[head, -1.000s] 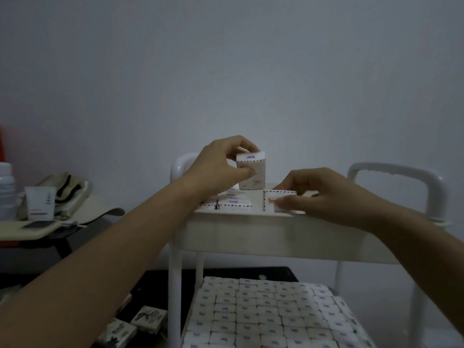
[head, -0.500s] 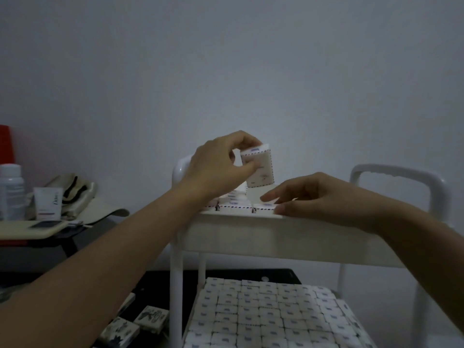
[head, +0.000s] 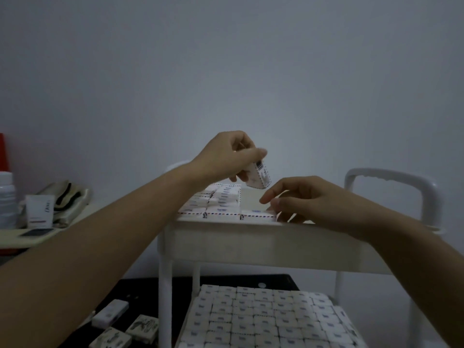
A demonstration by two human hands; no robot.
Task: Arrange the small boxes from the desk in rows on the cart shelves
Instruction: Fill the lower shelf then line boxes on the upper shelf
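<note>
**Box held tilted over the cart's top shelf**

We see the top shelf (head: 251,244) almost edge-on. Its near rim hides part of the laid boxes (head: 223,197), and dim light blurs their print. Our left hand (head: 226,156) pinches a small box (head: 258,175), tilted, above them. Our right hand (head: 308,199) curls at the right end of the near-row box (head: 258,215); we cannot tell whether its fingers grasp it.

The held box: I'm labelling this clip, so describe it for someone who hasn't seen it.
Start at the white cart. Above its top shelf, the left hand grips one small box. Unlike the boxes lying flat in rows, it hangs tilted in the air.
</note>
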